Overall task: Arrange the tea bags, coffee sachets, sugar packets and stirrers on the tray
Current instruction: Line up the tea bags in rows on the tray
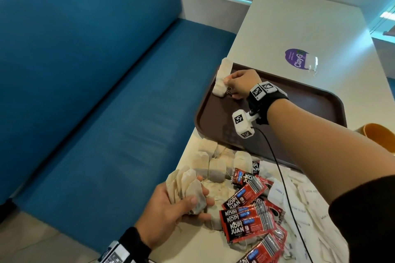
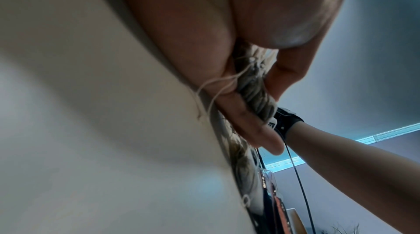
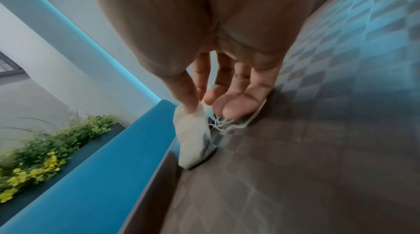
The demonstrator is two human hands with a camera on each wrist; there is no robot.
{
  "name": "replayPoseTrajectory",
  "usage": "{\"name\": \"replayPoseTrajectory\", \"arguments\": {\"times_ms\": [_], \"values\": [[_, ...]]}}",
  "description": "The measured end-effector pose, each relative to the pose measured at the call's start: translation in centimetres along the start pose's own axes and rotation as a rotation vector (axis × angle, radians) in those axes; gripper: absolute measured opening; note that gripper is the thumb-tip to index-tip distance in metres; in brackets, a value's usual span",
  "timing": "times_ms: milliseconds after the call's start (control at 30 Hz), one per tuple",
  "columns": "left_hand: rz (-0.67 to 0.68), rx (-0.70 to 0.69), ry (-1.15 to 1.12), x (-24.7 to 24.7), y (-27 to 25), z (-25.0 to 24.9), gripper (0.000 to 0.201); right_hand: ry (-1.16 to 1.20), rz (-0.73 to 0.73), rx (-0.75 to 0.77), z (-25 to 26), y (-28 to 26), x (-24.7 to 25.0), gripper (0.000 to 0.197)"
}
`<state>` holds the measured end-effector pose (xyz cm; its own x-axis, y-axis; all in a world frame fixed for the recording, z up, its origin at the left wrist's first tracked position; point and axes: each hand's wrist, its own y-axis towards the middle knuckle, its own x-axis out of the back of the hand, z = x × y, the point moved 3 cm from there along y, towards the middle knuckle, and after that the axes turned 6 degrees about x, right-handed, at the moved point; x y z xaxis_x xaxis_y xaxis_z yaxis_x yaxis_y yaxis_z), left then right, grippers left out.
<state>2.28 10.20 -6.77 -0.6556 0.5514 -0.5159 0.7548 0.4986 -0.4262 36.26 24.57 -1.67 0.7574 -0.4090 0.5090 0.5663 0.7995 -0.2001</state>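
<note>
Our right hand [image 1: 239, 83] pinches tea bags [image 1: 221, 80] at the tray's [image 1: 320, 100] far-left corner, their long axis along the left rim. Our left hand [image 1: 171, 209] grips another bundle [image 1: 188, 190] near the table's left edge, well apart.

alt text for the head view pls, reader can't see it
The right hand pinches tea bags at the far left corner of a brown tray, while the left hand grips a bunch of tea bags near the table edge. Between them, loose tea bags, red coffee sachets and white packets lie heaped on the table.
</note>
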Motion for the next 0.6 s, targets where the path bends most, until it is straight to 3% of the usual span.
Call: {"name": "replayPoseTrajectory", "arguments": {"times_ms": [200,333,500,600], "values": [[0.022,-0.011,-0.032,0.2,0.2,0.2,0.044,-0.042,-0.045,0.039,0.2,2.0,-0.1,0.007],[0.022,-0.017,-0.026,0.3,0.3,0.3,0.045,-0.047,-0.116,0.128,0.1,2.4,-0.1,0.02],[0.008,0.006,0.049,0.6,0.3,0.3,0.04,-0.252,0.027,0.163,-0.6,2.4,-0.6,0.026],[0.004,0.012,0.063,0.6,0.3,0.2,0.042,-0.307,0.041,0.162,-0.8,2.7,-0.8,0.033]]}}
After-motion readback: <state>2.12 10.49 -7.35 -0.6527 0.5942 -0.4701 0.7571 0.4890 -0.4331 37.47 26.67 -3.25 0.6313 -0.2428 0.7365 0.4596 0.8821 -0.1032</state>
